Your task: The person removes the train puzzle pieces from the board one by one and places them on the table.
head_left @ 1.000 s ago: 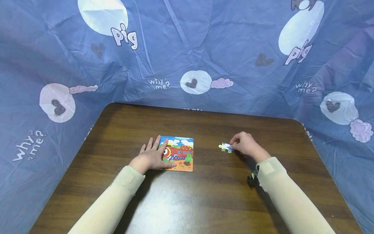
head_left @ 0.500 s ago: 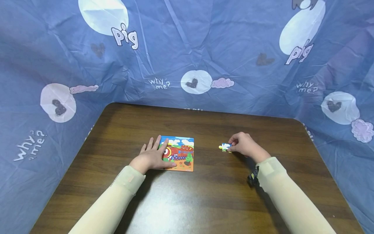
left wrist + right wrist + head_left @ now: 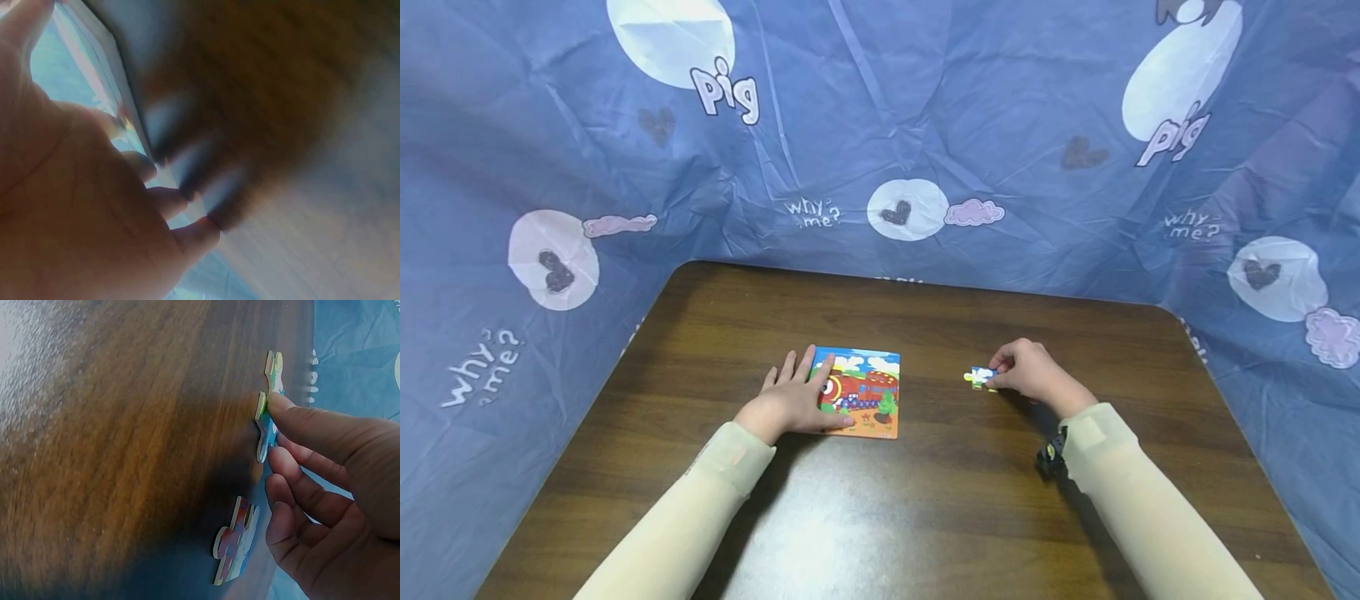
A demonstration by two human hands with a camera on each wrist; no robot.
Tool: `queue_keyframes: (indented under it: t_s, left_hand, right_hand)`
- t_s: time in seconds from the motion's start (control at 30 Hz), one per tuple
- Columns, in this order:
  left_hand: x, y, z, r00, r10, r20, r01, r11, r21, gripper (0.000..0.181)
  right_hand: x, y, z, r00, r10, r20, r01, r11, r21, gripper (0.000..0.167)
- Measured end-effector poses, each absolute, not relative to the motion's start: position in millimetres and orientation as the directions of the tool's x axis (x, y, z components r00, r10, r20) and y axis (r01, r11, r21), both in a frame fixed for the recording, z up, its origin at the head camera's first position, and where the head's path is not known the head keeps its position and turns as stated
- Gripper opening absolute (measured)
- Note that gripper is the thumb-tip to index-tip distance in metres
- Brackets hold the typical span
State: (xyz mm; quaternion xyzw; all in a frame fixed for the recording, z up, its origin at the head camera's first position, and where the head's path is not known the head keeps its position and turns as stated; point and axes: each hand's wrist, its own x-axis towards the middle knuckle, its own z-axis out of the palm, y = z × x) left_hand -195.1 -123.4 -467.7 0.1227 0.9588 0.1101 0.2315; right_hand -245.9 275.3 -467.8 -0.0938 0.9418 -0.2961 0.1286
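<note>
1. Head view: left hand [image 3: 784,408], fingers splayed, rests on square, colourful train-picture board [image 3: 874,392].
2. Right hand [image 3: 1028,371] pinches blue-white-yellow jigsaw piece [image 3: 979,377], between board and table's [image 3: 925,500] right edge.
3. Red-and-white jigsaw piece [image 3: 239,542] lies apart; pair not yet joined.

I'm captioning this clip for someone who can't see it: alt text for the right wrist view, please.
A right hand pinches a blue, white and green jigsaw piece at a wood-grain table. A second piece, partly red, appears lower in the picture; blue cloth shows behind.
</note>
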Motion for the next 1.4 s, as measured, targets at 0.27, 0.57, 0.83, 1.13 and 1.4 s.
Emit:
queue_keyframes:
  t_s: [0.27, 0.57, 0.83, 1.13, 1.4]
  left_hand:
    - [-196, -125, -467, -0.864, 0.298, -0.407, 0.203, 0.944, 0.259, 0.113]
    - [-195, -128, -467, -0.866, 0.314, -0.39, 0.219, 0.938, 0.269, 0.113]
    - [-179, -125, -464, -0.87, 0.35, -0.347, 0.251, 0.921, 0.299, 0.105]
    - [-152, -117, -463, -0.863, 0.383, -0.328, 0.298, 0.912, 0.283, 0.101]
    - [-136, -112, -464, -0.855, 0.398, -0.332, 0.319, 0.909, 0.268, 0.1]
  right_hand:
    - [-247, 275, -467, -0.953, -0.237, -0.187, -0.076, 0.787, -0.612, 0.022]
    - [-247, 262, -465, -0.964, -0.245, -0.102, -0.131, 0.773, -0.62, 0.02]
    - [-252, 239, -468, -0.949, -0.311, -0.049, -0.218, 0.761, -0.611, 0.014]
    - [-258, 206, -468, -0.936, -0.34, -0.088, -0.212, 0.745, -0.632, 0.013]
    - [-263, 171, -469, -0.92, -0.379, -0.102, -0.238, 0.745, -0.623, 0.01]
